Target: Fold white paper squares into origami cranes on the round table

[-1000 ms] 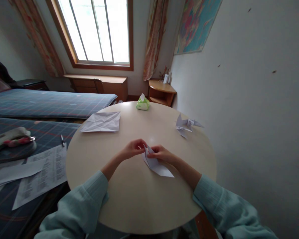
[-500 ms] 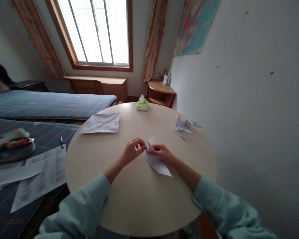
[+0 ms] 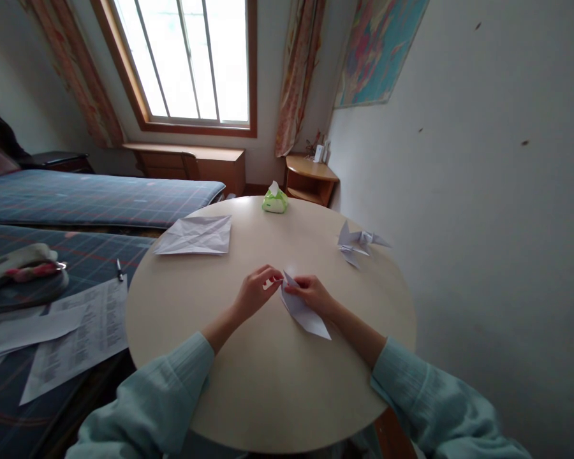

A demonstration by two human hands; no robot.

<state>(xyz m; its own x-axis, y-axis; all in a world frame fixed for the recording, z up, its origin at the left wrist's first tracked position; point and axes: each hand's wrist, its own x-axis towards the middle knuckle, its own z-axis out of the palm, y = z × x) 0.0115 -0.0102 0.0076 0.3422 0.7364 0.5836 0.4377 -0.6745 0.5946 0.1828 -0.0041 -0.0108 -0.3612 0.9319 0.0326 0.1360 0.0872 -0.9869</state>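
Note:
A partly folded piece of white paper (image 3: 307, 317) is held over the middle of the round table, its pointed end slanting down to the right. My right hand (image 3: 310, 293) grips its upper part between thumb and fingers. At the paper's upper left edge, my left hand (image 3: 258, 287) pinches with thumb and forefinger; the fingertips touch the paper there. Folded white paper shapes (image 3: 358, 242), with pointed wings, lie to the right beyond my right hand. Creased white sheets (image 3: 194, 236) lie flat at the table's far left.
The round cream table (image 3: 249, 395) fills the middle. A green tissue pack (image 3: 274, 199) stands at its far edge. Left of it are beds with plaid covers (image 3: 100, 197), printed sheets (image 3: 81, 325) and a pen (image 3: 119, 270). A white wall (image 3: 497, 255) rises close on the right.
The view has shifted very slightly. Both hands keep their hold on the paper, with only a small movement of my left fingers at its edge.

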